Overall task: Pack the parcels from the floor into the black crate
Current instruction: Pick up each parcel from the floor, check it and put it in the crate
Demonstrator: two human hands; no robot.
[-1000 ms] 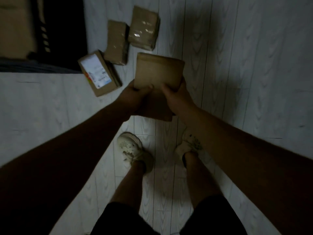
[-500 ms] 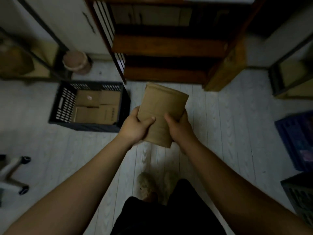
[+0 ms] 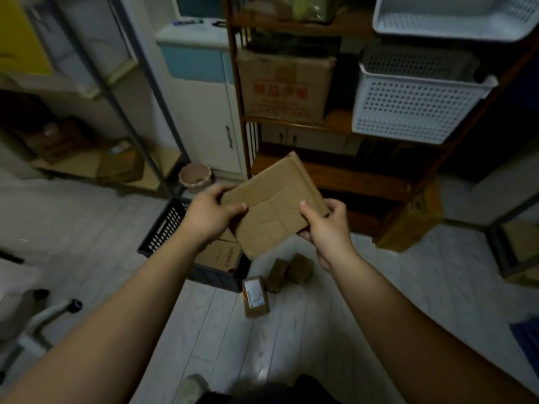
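I hold a flat brown cardboard parcel (image 3: 272, 204) in mid-air with both hands. My left hand (image 3: 211, 215) grips its left edge and my right hand (image 3: 326, 225) grips its right edge, thumbs on top. Below and behind the parcel stands the black crate (image 3: 166, 225) on the floor, with brown parcels (image 3: 220, 253) inside. Three more parcels lie on the floor to the right of the crate: one with a white label (image 3: 256, 295) and two plain brown ones (image 3: 277, 274) (image 3: 301, 267).
A wooden shelf unit (image 3: 344, 173) with a cardboard box (image 3: 284, 88) and white baskets (image 3: 414, 103) stands straight ahead. A pot (image 3: 195, 177) sits by a white cabinet. A metal rack (image 3: 116, 170) is on the left, a chair base (image 3: 49, 313) at lower left.
The view has lifted from the floor to the shelves. The parcel has turned from upright to lying across, and my hands have shifted to its two side edges.
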